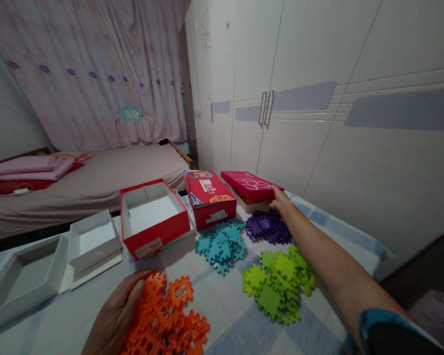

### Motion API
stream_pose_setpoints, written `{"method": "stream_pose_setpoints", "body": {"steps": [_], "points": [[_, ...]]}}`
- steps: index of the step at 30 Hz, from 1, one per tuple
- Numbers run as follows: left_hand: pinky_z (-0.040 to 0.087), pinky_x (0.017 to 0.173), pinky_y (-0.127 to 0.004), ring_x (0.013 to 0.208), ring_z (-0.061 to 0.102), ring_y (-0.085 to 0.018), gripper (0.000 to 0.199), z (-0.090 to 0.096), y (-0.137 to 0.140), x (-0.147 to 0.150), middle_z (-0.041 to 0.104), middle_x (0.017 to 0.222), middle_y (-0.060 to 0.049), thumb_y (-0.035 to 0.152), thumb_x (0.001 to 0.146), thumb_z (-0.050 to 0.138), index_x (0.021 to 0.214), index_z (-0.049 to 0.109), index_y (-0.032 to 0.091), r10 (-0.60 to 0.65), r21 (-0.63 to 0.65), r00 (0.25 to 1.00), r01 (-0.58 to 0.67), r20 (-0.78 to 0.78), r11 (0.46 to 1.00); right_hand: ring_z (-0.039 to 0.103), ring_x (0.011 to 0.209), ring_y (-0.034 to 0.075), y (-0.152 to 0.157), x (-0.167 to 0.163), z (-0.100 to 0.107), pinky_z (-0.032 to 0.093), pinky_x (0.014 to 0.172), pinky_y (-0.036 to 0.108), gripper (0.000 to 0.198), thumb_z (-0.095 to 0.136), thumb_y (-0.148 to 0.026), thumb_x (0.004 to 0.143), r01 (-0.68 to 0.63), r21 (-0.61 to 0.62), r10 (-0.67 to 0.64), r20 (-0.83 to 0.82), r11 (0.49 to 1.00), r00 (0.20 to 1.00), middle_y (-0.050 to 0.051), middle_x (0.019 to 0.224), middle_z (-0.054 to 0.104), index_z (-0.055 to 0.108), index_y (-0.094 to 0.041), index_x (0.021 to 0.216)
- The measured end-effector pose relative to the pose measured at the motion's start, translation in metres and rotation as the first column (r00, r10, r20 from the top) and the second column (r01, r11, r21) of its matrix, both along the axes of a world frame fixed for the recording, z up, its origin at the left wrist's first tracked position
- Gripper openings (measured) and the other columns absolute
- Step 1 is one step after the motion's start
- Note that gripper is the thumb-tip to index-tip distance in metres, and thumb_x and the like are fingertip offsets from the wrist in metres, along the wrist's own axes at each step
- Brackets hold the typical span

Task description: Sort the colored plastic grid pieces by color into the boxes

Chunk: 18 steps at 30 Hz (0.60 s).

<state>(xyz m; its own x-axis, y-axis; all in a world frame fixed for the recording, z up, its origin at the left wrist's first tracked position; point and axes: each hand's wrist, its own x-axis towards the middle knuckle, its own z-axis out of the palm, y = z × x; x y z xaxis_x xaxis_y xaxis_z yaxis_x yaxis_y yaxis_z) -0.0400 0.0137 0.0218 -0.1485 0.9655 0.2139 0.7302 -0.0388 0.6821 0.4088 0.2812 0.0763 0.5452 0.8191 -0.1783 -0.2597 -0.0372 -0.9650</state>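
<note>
My right hand point(280, 201) reaches out to the back and grips the near right corner of a crimson box lid point(249, 183) with white line drawing. The lid sits tilted over a pale box base point(252, 206), raised off it at the near side. My left hand point(120, 308) rests against the left side of a pile of orange interlocking plastic pieces point(166, 315), its fingers stretched forward and partly hidden. Purple pieces point(267, 227) lie just below the lid. Teal pieces point(222, 245) and lime green pieces point(281, 283) form two more piles.
A red printed box point(210, 197) stands left of the crimson lid. Further left are an open red box point(175, 229) with a white inside, a small white box point(92, 239) and a grey-white tray point(33, 276). A bed point(133, 167) and white wardrobe point(299, 153) lie beyond the cloth-covered table point(229, 325).
</note>
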Motion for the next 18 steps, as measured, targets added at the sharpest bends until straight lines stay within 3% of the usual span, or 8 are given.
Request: {"method": "stream_pose_setpoints", "body": {"steps": [4, 10, 18], "points": [[0.050, 0.097, -0.035, 0.108, 0.064, -0.022, 0.047, -0.002, 0.000, -0.002, 0.069, 0.114, -0.004, 0.059, 0.086, 0.039, 0.104, 0.067, 0.026, -0.010, -0.002, 1.000, 0.010, 0.015, 1.000, 0.067, 0.069, 0.016, -0.006, 0.005, 0.003, 0.059, 0.067, 0.042, 0.020, 0.060, -0.012, 0.078, 0.004, -0.048, -0.014, -0.198, 0.999, 0.980, 0.000, 0.075, 0.066, 0.051, -0.019, 0.094], [0.045, 0.103, -0.038, 0.113, 0.061, -0.023, 0.049, -0.010, 0.002, -0.006, 0.068, 0.117, -0.004, 0.061, 0.085, 0.038, 0.106, 0.066, 0.026, -0.003, 0.013, 0.999, 0.003, 0.037, 1.000, 0.065, 0.068, 0.012, -0.002, 0.011, 0.015, 0.059, 0.070, 0.037, 0.022, 0.050, -0.003, 0.079, 0.073, 0.088, -0.036, -0.372, 0.993, 0.927, 0.000, 0.080, 0.067, 0.053, -0.017, 0.096], [0.045, 0.103, -0.038, 0.113, 0.061, -0.023, 0.051, -0.010, 0.002, -0.006, 0.068, 0.117, -0.002, 0.064, 0.083, 0.038, 0.105, 0.066, 0.028, 0.015, -0.011, 0.999, -0.014, 0.037, 1.000, 0.063, 0.065, 0.010, 0.007, 0.010, 0.010, 0.059, 0.069, 0.030, 0.027, 0.058, -0.009, 0.077, 0.205, 0.176, -0.137, -0.337, 0.963, 0.932, -0.004, 0.076, 0.064, 0.052, -0.018, 0.103]]}}
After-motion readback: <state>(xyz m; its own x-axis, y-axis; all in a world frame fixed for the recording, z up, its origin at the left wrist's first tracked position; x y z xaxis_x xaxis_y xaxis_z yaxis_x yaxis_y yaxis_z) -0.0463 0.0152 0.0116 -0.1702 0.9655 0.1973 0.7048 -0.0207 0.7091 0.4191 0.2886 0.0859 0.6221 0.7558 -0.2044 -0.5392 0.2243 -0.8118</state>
